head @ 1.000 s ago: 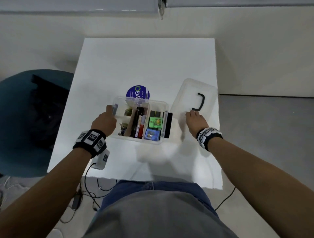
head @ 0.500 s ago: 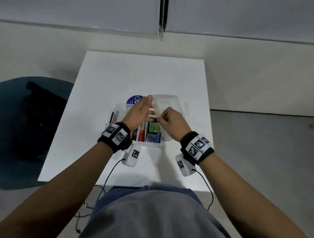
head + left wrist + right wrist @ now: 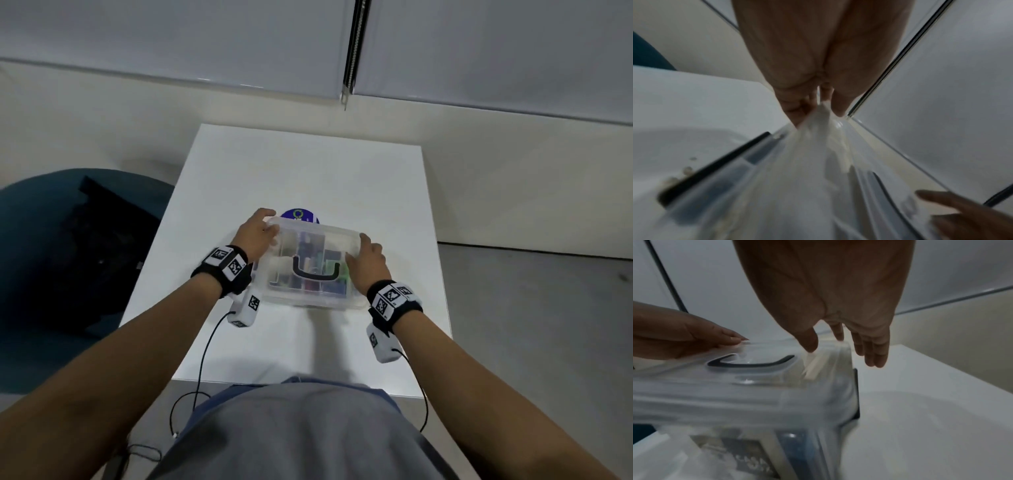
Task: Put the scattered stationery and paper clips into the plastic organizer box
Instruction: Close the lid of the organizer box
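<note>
Both hands now sit on the clear lid (image 3: 310, 251), which a second ago lay apart on the tabletop toward its right edge and half a second ago was being carried over the open box. The left hand (image 3: 255, 233) has its fingers laid nearly straight over the lid's far-left corner, thumb against the rim; the right hand (image 3: 368, 262) rests with relaxed, spread fingers on the lid's right end, curled round nothing. The plastic organizer box (image 3: 310, 294) stands near the middle of the tabletop (image 3: 342, 178), a little toward the near edge, and the stationery (image 3: 308, 253) shows through the lid as coloured blocks inside the compartments. The black handle (image 3: 315, 272) lies flat in its recess on the lid.

With the lid over the box and no loose pieces in sight on the white surface, the sorting looks finished; what remains is probably pressing the lid down evenly. Whether it has seated all round cannot be told.

A blue round disc (image 3: 299, 216) peeks out just behind the box's far edge. Left of the tabletop stands a teal chair (image 3: 30, 260) with something dark on it; behind are a pale wall and lowered blinds (image 3: 171, 37), with grey floor to the right.
</note>
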Action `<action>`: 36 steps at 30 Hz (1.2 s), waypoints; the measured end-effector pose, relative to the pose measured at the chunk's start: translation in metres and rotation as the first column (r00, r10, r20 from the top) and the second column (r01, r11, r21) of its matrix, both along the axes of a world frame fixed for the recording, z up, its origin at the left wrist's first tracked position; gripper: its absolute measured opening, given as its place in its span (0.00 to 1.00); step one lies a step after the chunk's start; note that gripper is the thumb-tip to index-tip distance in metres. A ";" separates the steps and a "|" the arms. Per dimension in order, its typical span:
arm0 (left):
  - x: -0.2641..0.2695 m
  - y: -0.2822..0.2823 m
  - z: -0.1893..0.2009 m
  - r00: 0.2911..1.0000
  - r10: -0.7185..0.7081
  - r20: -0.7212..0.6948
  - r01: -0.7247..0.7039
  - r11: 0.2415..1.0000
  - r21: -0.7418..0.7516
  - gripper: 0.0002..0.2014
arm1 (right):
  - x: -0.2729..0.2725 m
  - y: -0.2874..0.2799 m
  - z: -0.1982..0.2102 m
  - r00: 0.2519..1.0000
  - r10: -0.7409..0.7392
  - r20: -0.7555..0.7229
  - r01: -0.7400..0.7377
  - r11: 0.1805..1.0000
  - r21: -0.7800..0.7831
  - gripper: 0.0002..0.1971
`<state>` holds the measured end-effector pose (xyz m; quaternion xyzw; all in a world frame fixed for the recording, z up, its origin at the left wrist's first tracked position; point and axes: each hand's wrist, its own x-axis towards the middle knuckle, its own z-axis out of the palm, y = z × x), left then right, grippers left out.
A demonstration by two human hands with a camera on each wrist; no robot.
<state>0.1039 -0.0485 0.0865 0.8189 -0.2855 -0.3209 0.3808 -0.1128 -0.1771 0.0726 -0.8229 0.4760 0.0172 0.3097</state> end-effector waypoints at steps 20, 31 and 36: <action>0.008 0.029 -0.050 0.982 -0.120 0.144 0.079 0.962 0.263 0.26 | 0.008 0.022 -0.042 0.985 -0.162 0.052 0.158 0.984 0.078 0.27; 0.003 0.022 -0.036 0.995 0.004 0.099 -0.038 0.938 0.345 0.32 | 0.015 0.006 -0.023 0.920 -0.382 0.086 0.351 0.902 0.250 0.33; -0.027 0.014 -0.030 0.988 0.114 0.100 -0.143 0.922 0.361 0.36 | 0.037 0.029 -0.018 0.953 -0.298 -0.057 0.301 0.951 0.068 0.26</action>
